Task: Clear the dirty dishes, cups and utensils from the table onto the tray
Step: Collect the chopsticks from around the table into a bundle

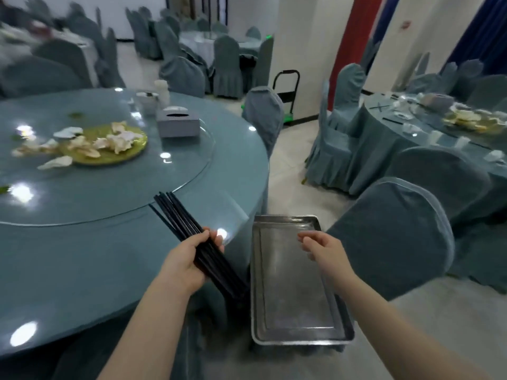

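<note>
My left hand grips a bundle of several black chopsticks over the near edge of the round blue table; their tips point up and left, their lower ends reach toward the tray. A bare metal tray lies just right of the table on a covered seat. My right hand hovers over the tray's far half, fingers relaxed, holding nothing. On the glass turntable a yellow-green plate carries crumpled white napkins and scraps.
A grey tissue box and a small cup stand at the back of the turntable. Covered chairs crowd the right of the tray. Another laid table stands at far right; a hand truck by the pillar.
</note>
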`<state>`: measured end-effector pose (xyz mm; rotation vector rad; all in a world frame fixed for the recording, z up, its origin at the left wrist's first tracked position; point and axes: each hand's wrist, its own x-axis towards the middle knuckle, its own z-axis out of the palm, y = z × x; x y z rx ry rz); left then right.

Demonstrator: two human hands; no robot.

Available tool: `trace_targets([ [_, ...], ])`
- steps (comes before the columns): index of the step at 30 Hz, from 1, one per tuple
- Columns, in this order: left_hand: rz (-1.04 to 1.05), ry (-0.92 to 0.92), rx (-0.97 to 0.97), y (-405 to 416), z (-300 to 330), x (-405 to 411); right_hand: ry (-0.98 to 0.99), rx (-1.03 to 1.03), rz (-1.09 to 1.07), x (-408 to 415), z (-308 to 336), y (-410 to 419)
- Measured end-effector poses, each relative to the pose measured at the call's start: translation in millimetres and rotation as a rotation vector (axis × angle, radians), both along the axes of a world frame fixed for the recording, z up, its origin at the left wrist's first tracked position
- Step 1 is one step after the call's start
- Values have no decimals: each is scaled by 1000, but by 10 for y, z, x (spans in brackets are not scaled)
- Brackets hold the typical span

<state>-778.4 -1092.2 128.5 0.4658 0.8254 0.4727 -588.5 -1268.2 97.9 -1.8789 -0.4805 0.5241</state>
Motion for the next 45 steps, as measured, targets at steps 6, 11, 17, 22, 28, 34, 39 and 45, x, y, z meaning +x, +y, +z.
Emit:
trace_targets([
  [6, 221, 50, 36, 608, 8, -391, -142, -101, 288, 26, -285, 1043],
  [11, 282, 68, 47, 1104, -92, -731, -460, -287, 461, -86, -417, 1761],
  [17, 405, 69, 37, 1629, -237, -1179, -603, -456, 758, -255, -504, 2747],
  [22, 589, 100, -11, 2036, -479, -1573, -675, -499, 929, -273, -784, 3763],
  [28, 753, 236, -93, 2363, -873, -1784, -789, -587, 1059, -54, -1295, 4800],
  [34, 823, 237, -176, 2516, -1059, -1763, -898, -642, 1023, 40, -1575, 5042],
  [39, 853, 207, -211, 2650, -1124, -1694, -916, -674, 1015, -145, -1619, 5058],
  [45, 824, 223, -179, 2834, -1064, -1645, -898, -641, 1050, -560, -1599, 5059],
])
